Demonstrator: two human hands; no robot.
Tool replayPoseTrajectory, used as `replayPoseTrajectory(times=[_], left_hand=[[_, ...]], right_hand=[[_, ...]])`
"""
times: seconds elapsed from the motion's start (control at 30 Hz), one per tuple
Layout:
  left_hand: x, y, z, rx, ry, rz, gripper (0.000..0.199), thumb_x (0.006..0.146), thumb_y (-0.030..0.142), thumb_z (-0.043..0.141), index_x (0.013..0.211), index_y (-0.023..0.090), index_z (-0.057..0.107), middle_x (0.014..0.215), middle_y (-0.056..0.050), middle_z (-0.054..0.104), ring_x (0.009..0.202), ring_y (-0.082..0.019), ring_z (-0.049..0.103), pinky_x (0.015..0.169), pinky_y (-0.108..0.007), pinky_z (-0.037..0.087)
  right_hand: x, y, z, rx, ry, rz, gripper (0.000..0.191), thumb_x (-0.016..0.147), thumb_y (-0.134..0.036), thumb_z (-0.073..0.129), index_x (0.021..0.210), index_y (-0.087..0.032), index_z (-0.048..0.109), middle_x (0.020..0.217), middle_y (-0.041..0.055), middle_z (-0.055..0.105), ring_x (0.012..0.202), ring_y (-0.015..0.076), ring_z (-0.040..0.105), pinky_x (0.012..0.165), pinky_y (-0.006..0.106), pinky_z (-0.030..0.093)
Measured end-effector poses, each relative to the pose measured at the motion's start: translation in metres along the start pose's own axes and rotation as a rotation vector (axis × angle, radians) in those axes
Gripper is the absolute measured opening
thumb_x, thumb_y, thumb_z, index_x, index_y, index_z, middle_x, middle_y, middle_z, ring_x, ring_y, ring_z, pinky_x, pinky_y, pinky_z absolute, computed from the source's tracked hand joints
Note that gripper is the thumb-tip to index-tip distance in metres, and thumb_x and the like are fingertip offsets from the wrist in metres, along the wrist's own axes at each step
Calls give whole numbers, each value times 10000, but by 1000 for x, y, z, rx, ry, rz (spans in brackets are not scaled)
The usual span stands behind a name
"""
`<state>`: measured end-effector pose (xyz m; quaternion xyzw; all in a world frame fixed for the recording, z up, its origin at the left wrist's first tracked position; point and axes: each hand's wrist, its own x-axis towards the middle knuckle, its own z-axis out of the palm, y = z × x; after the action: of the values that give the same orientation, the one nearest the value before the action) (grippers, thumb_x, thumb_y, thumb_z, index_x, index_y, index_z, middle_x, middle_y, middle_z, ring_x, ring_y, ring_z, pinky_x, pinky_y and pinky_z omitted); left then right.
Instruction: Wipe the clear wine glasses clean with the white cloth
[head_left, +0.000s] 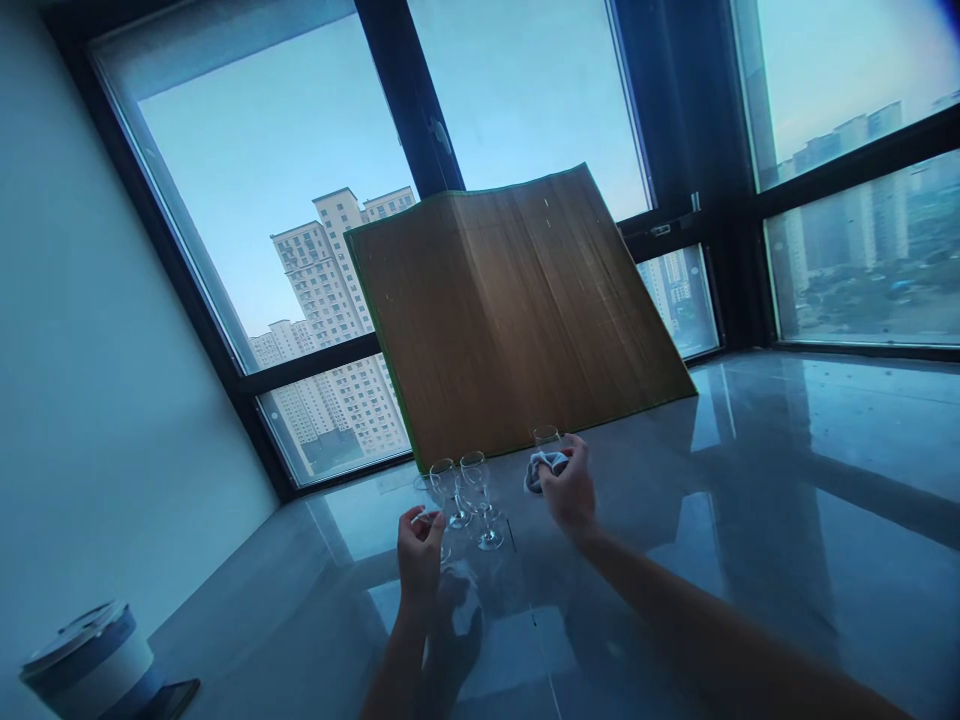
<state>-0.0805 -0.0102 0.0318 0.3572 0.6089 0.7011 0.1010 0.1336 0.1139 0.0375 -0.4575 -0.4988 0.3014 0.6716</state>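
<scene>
Several clear stemmed glasses (474, 490) stand close together on the glossy grey surface (615, 640). At their left front, my left hand (420, 545) has its thumb and fingers pinched round the rim of a glass, which is mostly hidden by the hand. Farther right and a little back, my right hand (571, 490) grips a crumpled grey-white cloth (544, 470). Just behind that cloth the rim of another clear glass (547, 434) shows; whether the hand touches it is unclear.
A brown wooden-looking panel with green edging (517, 310) leans against the dark-framed windows behind the glasses. At the lower left stands a white and blue round container (94, 665) beside a dark flat object (176, 698). A pale wall (97, 330) rises on the left.
</scene>
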Motion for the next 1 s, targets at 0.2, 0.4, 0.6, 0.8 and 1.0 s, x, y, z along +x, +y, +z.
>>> replayPoseTrajectory(times=[0.2, 0.4, 0.6, 0.8, 1.0], left_hand=[[-22, 22, 0, 107, -62, 299, 415, 747, 431, 708, 1071, 205, 580, 838, -27, 663, 726, -189, 653, 709, -312, 525], [-38, 28, 2, 301, -290, 423, 328, 780, 345, 675, 1080, 214, 653, 756, -4, 657, 647, -180, 609, 668, -289, 486], [-33, 29, -4, 446, -318, 518, 411, 756, 322, 711, 1149, 216, 657, 657, 29, 596, 572, -161, 543, 634, -274, 431], [-35, 33, -4, 427, -413, 440, 528, 629, 224, 753, 1155, 254, 716, 680, 17, 617, 581, -165, 539, 655, -275, 453], [-34, 22, -3, 535, -485, 565, 470, 740, 259, 706, 1210, 238, 695, 706, 8, 658, 571, -157, 571, 664, -290, 482]], right_hand=[[-27, -26, -2, 208, -174, -183, 509, 769, -311, 633, 1246, -198, 493, 1029, 58, 579, 855, 210, 635, 791, 347, 533], [-68, -42, -9, 270, -470, -384, 584, 767, -156, 622, 1309, -269, 438, 990, 12, 592, 752, 158, 628, 703, 286, 532], [-85, -41, -15, 220, -655, -555, 656, 789, -141, 647, 1372, -304, 393, 1052, 36, 640, 731, 160, 641, 676, 288, 522], [-75, -42, -13, 250, -519, -527, 500, 864, -204, 611, 1324, -284, 433, 1026, 36, 628, 801, 178, 645, 726, 307, 536], [-56, -45, -11, 224, -328, -566, 434, 900, -203, 581, 1307, -278, 450, 1061, 56, 581, 892, 204, 623, 798, 349, 544]])
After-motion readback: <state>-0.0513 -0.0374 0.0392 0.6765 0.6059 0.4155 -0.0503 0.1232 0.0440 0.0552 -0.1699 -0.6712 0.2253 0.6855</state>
